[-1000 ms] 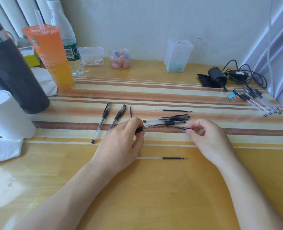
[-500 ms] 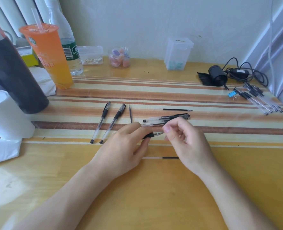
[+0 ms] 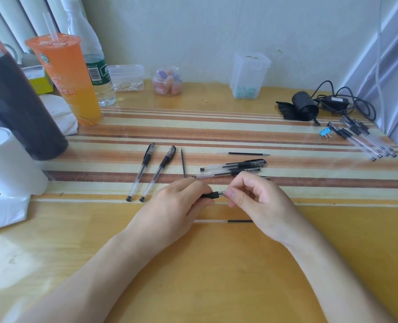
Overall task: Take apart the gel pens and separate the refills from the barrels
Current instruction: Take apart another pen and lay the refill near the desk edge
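Note:
My left hand [image 3: 177, 206] grips a gel pen [image 3: 210, 195] by its black rubber grip, most of the barrel hidden under the palm. My right hand [image 3: 256, 201] pinches the tip end of that same pen, thumb and fingers curled round it. Just behind my hands lie two more pens [image 3: 234, 166] side by side. Two capped pens [image 3: 151, 170] lie at an angle to the left. Loose refills lie on the mat: one upright [image 3: 183, 162], one farther back [image 3: 248, 154], and one on the bare desk [image 3: 223, 221] under my hands.
Several more pens [image 3: 365, 141] and a blue binder clip [image 3: 324, 132] sit at the far right, near a black cable bundle [image 3: 307, 108]. An orange drink cup [image 3: 69, 78], a water bottle [image 3: 95, 66], a dark flask [image 3: 13, 99] and a paper roll [image 3: 6, 164] crowd the left.
My right hand has moved left from the pens on the mat to the tip of the pen in my left hand. My left hand has brought that pen slightly nearer.

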